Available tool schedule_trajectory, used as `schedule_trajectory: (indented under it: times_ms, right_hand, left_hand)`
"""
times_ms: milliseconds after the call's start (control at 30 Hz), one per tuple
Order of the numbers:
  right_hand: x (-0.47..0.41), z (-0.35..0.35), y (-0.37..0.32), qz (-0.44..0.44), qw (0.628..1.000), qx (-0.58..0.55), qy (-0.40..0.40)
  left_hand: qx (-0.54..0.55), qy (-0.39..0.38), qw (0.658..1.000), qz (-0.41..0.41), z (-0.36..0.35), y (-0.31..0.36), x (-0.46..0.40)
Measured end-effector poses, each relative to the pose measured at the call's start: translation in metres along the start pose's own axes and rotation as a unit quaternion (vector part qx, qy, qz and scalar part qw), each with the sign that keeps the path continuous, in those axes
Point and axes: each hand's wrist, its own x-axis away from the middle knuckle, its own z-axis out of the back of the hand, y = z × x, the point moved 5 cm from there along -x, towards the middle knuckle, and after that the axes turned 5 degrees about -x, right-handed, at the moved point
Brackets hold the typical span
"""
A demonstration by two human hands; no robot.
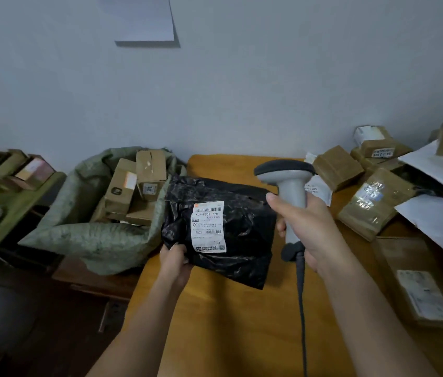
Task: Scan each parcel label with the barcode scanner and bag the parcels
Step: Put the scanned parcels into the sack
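Observation:
My left hand (pixel 174 261) grips the lower left corner of a black plastic parcel (pixel 242 229), held above the yellow table (pixel 214 322). Its white label (pixel 208 226) faces up towards me. My right hand (pixel 307 227) is wrapped around the handle of a grey barcode scanner (pixel 291 183), upright just right of the parcel, its head above the parcel's right edge. The scanner's cable (pixel 302 308) hangs down. A pale green woven sack (pixel 84 235) stands open left of the table with several cardboard boxes (pixel 133 186) inside.
Brown taped parcels (pixel 369 202) and white mailers (pixel 437 170) are piled on the table's right side, with a flat carton (pixel 416 284) near the front right. A green shelf (pixel 11 202) at the left holds more boxes. The wall stands close behind.

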Motion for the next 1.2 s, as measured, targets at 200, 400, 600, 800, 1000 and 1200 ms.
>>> schedule_trajectory:
  times_ms: [200, 400, 600, 800, 1000, 1200]
  right_hand:
    - [-0.02, -0.097, 0.038, -0.014, 0.997, -0.035, 0.074]
    - [-0.02, -0.24, 0.053, -0.037, 0.999, -0.038, 0.008]
    - [-0.043, -0.309, 0.034, 0.009, 0.997, -0.064, 0.041]
    - [-0.073, -0.354, 0.048, -0.042, 0.993, -0.087, 0.069]
    - [-0.092, -0.378, 0.086, -0.131, 0.987, -0.041, 0.082]
    - [-0.107, -0.405, 0.098, -0.126, 0.988, -0.024, 0.083]
  left_hand:
    - [0.034, -0.079, 0.995, 0.041, 0.051, 0.086, -0.053]
    - [-0.049, -0.098, 0.994, -0.029, 0.115, 0.165, -0.086]
    - [-0.086, 0.149, 0.979, -0.113, 0.222, 0.219, -0.145]
    - [-0.443, 0.31, 0.841, -0.029, 0.298, 0.23, -0.177]
    - [-0.443, 0.284, 0.85, 0.008, 0.326, 0.223, -0.216]
    - [-0.388, 0.255, 0.875, -0.141, 0.312, 0.234, -0.2]
